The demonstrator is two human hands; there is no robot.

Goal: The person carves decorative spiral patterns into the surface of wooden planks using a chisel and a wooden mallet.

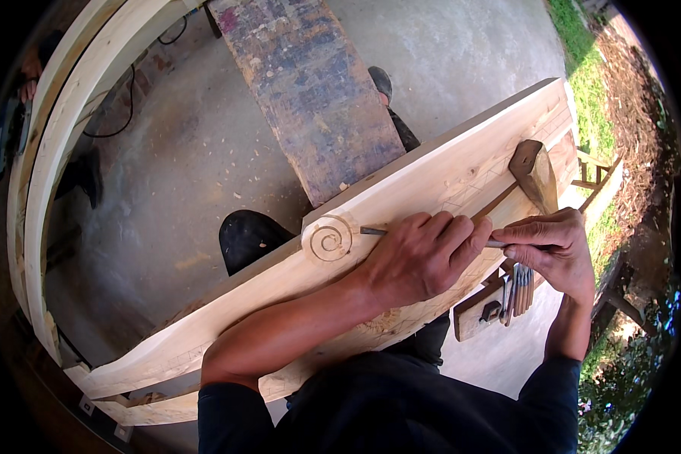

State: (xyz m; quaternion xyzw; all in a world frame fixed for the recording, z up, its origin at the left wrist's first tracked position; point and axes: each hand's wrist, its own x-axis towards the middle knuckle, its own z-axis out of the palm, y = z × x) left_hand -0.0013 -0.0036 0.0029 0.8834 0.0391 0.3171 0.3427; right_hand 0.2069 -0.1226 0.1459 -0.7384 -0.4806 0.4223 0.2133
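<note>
A long pale wooden beam point(424, 178) lies slantwise before me, with a spiral point(329, 238) cut into its rounded end piece. My left hand point(424, 253) is closed round a thin metal carving chisel point(372, 231), its forearm lying across the wood. The chisel's tip points left, at the right edge of the spiral. My right hand point(548, 246) pinches the chisel's other end between thumb and fingers. Just beyond the hands, a wooden mallet point(535, 174) rests on the beam, part of its handle hidden behind my left hand. Faint pencil lines mark the beam's face.
Several chisels point(518, 291) lie on a small wooden board below my right hand. A paint-stained plank point(310, 91) runs away from the beam. Curved timbers point(49, 151) stand at left, near another person's hand point(30, 76). Wood chips dot the concrete floor point(174, 174).
</note>
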